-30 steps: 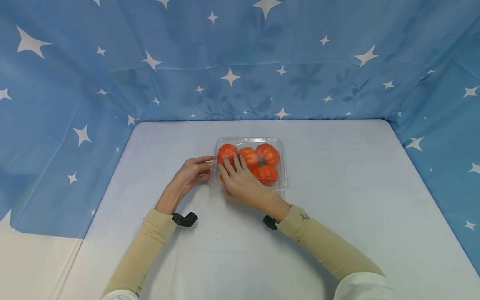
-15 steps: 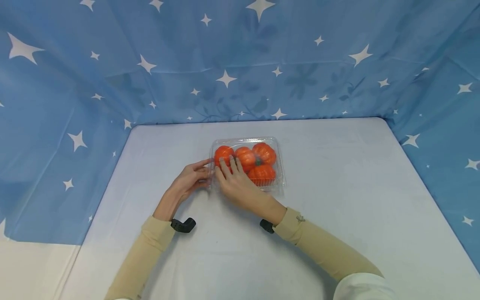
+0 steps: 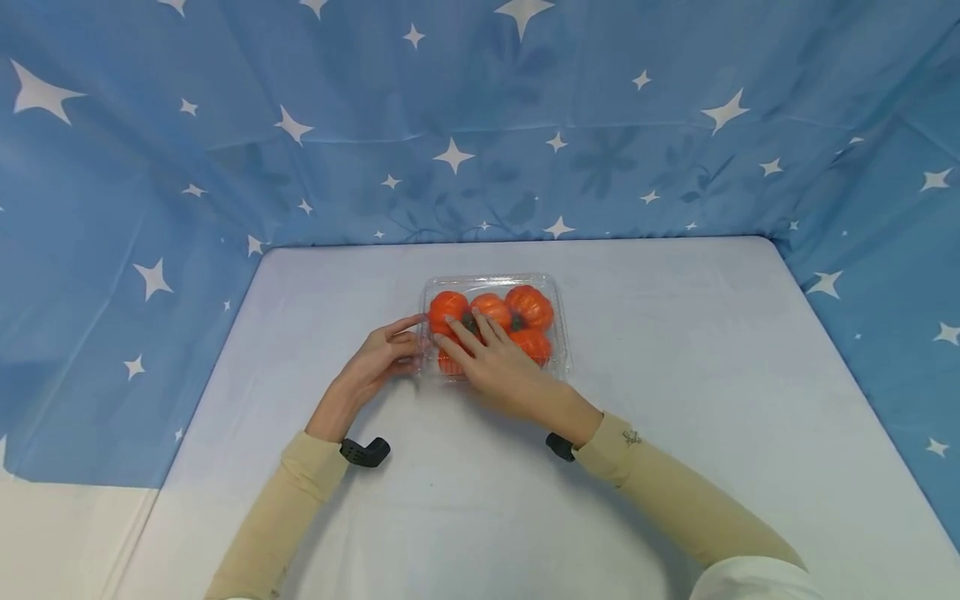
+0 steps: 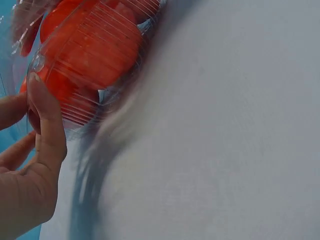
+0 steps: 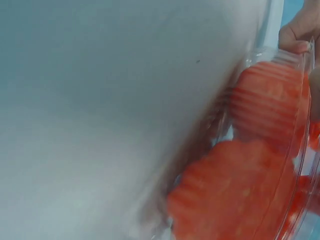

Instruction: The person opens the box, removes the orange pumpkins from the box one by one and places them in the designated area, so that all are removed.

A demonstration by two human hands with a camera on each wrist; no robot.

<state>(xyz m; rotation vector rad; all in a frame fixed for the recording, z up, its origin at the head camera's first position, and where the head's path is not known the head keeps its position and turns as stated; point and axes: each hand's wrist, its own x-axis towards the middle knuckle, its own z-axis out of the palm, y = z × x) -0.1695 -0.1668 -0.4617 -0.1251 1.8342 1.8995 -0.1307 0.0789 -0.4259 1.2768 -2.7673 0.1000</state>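
One clear rectangular plastic box has my left hand pinching its left edge, my right hand straight-fingered over its front.

Has pumpkins in the container, toward the back of the counter, with the curtain behind. Has the left hand at the container's left wall, the right hand over the pumpkins at the front.

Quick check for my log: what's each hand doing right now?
Left hand: closed, pinching the edge of the clear box.
Right hand: open, fingers spread over the orange pumpkins; thumb hidden.
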